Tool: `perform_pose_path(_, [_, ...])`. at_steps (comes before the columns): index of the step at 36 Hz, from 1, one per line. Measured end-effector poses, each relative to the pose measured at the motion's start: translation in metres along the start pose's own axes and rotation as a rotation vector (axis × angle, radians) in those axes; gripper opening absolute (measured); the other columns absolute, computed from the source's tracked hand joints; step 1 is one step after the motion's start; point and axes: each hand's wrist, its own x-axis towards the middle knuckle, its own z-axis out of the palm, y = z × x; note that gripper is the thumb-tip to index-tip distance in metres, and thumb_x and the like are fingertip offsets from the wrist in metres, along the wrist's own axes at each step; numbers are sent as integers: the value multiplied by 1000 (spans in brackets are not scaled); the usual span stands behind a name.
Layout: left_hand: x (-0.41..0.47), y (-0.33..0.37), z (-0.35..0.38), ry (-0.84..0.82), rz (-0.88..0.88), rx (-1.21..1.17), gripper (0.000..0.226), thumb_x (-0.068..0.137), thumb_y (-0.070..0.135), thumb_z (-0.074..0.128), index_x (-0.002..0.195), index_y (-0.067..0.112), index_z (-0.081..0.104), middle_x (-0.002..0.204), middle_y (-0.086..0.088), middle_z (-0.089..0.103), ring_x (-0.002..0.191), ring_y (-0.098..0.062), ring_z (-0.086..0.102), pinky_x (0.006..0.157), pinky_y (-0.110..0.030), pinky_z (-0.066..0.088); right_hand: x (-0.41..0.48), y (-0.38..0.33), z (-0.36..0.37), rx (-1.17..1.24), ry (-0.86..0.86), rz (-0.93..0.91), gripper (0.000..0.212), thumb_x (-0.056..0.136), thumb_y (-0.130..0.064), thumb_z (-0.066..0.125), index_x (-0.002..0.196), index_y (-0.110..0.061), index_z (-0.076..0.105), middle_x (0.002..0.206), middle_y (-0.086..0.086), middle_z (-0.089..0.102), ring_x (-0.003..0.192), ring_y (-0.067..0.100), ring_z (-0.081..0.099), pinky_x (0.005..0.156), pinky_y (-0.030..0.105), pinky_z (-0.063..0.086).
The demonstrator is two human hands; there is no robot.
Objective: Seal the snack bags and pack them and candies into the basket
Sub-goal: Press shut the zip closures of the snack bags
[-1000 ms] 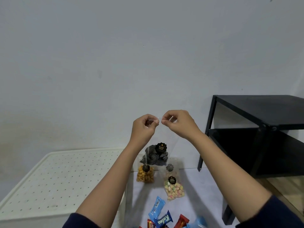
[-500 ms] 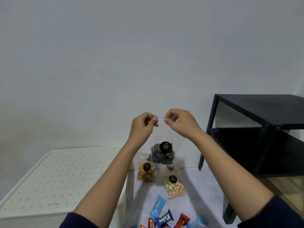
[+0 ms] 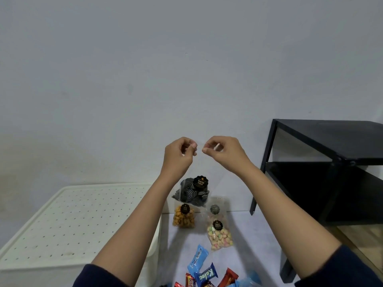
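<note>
Clear plastic bag of black-and-white spiral snacks, round black label: hangs at centre, its top edge pinched between the curled fingers of the left hand and right hand.
At 6 o'clock below it: orange nugget bag.
At 5 o'clock: pastel puff bag.
Farther down: glossy wrapped candies.
At 8 o'clock: white perforated lid.

Both forearms stretch forward and up. The left hand and right hand, nearly touching, each pinch the top of a clear plastic snack bag.
</note>
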Motion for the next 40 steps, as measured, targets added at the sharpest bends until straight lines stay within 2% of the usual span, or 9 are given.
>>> perform_pose_path(6, [5,-7,-11,60,-65,-53,18,91,8,54,77,18,59,73,3,63,60,7,59,61,-5,43,-2,11,-16,118,19,35,12,82,-11,68,75,-21,66,77,-5,63,69,8,53,64,11,42])
perform_pose_path(11, [1,-12,-10,-12,-111,-104,19,90,7,55,75,17,60,72,1,64,67,-6,63,71,-20,49,0,18,-11,92,51,78,26,81,-11,67,64,-31,61,70,-13,61,70,4,53,76,30,45])
perform_pose_path(13, [1,-12,-11,-45,-136,-144,17,90,5,54,76,13,61,73,-2,65,66,-7,64,66,-16,48,0,20,-10,90,72,83,28,80,-9,66,63,-31,61,71,-10,61,69,6,52,76,31,45])
perform_pose_path(19, [3,-4,-13,-227,-198,-184,8,85,14,66,84,6,67,76,-1,68,60,3,60,59,-7,44,-1,16,-8,125,81,76,18,81,-5,63,70,-19,63,73,-2,59,65,4,49,62,12,39])
perform_pose_path(23, [3,-5,-14,-191,-181,-196,7,82,10,69,76,12,66,72,-1,66,62,-1,61,68,-15,49,-2,12,-9,166,67,29,14,81,-2,62,73,-13,64,68,-5,57,58,-4,49,59,3,38])
perform_pose_path(30, [1,-8,-13,-95,-122,-134,11,80,10,71,73,18,67,75,2,66,77,-19,61,82,-43,51,-2,7,-8,173,-45,17,8,83,-9,65,76,-13,65,68,-6,57,65,4,50,58,4,38])
perform_pose_path(35, [0,-8,-12,-23,-124,-141,15,80,11,72,70,21,66,73,8,65,70,-9,57,73,-32,47,-1,7,-6,223,-45,37,9,83,-10,67,75,-15,66,74,-5,62,71,5,55,67,7,41])
perform_pose_path(37, [0,-8,-12,-6,-147,-166,14,80,10,72,71,20,67,74,6,65,72,-11,58,76,-33,48,-2,9,-6,299,-30,66,12,82,-10,68,74,-18,67,74,-1,65,73,10,59,70,16,44])
perform_pose_path(40, [1,-9,-16,6,-175,-217,16,79,7,71,70,19,67,74,2,66,76,-17,61,80,-36,51,-4,12,-7,483,20,133,8,82,-7,68,79,-14,66,74,4,66,70,8,67,66,13,46])
